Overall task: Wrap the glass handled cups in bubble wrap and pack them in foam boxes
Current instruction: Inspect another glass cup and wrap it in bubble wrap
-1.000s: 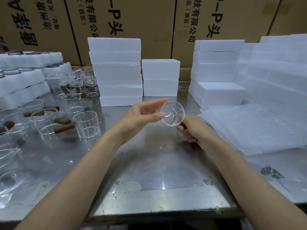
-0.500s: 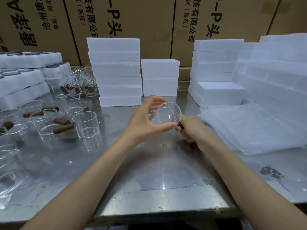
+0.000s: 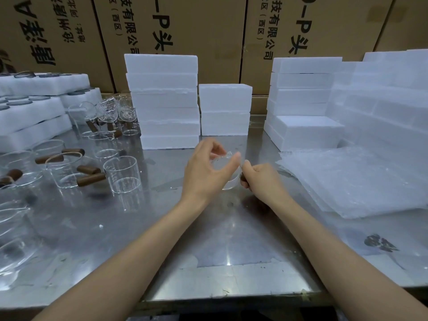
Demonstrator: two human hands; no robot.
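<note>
Above the steel table [image 3: 143, 228], both hands hold 1 empty glass cup [image 3: 228, 174]: left hand [image 3: 206, 172] around its body, right hand [image 3: 260, 179] gripping its handle.

Left hand [image 3: 206, 167] is covering most of the cup [image 3: 228, 179]; right hand [image 3: 261, 179] is hiding its handle. Lower-left glassware [image 3: 14, 239] is running off-frame, blurred.

Clear glass cups [image 3: 122, 174] w/ dark brown handles [image 3: 91, 179]. Foam boxes [image 3: 162, 100] plain white. Bubble wrap [image 3: 352, 179] translucent whitish, fine dotted texture. Table [image 3: 208, 246] grey steel, scuffed, one black smudge [image 3: 379, 243]. Cartons [image 3: 196, 31] tan w/ black print.
</note>
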